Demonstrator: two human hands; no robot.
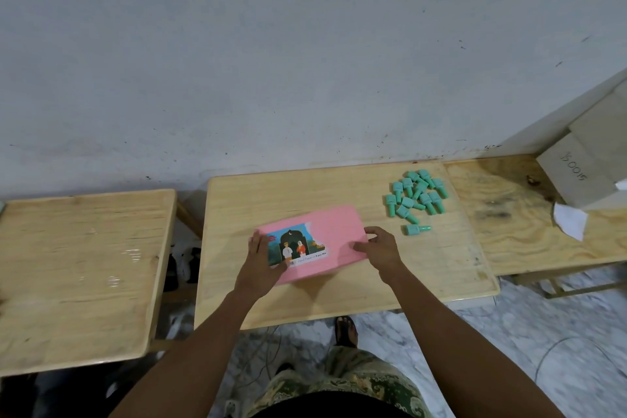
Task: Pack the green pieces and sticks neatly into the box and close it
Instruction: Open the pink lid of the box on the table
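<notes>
A flat pink box (pixel 330 231) with a colourful picture label lies closed on the middle wooden table (pixel 339 295). My left hand (pixel 263 260) holds its left end, fingers over the label's edge. My right hand (pixel 380 249) grips its right edge with curled fingers. A heap of several green pieces (pixel 415 195) lies at the table's back right, apart from the box. One more green piece (pixel 416 229) lies alone in front of the heap, just right of my right hand.
A second wooden table (pixel 78 275) stands to the left across a gap. A plywood table (pixel 543 224) on the right carries a grey cardboard carton (pixel 583 163) and a scrap of white paper (pixel 570 220). A wall rises behind.
</notes>
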